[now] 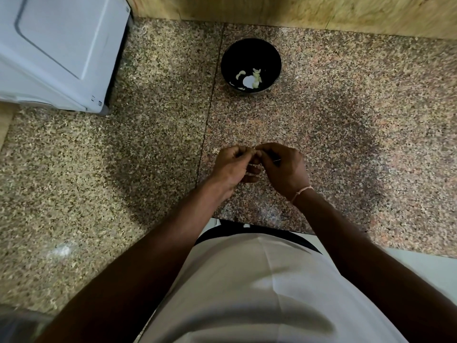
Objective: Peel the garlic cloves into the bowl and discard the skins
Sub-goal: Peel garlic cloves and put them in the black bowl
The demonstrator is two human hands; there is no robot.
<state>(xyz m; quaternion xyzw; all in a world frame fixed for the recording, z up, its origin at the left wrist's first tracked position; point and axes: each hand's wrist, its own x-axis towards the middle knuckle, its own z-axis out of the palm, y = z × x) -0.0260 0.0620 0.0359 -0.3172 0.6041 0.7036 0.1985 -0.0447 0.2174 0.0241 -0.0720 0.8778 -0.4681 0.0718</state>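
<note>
A black bowl [251, 52] stands on the speckled granite counter [123, 169] ahead of me, with several pale peeled garlic cloves [254, 79] lying in its bottom. Below it, over the counter's middle, my left hand [232, 167] and my right hand [284, 167] meet fingertip to fingertip. Both pinch a small garlic clove [252, 152] between them; the fingers hide most of it. A scrap of papery skin [216, 151] lies on the counter just left of my left hand.
A white appliance [61, 50] stands at the back left of the counter. A wooden wall panel [296, 11] runs along the back. The counter's front edge is at my waist.
</note>
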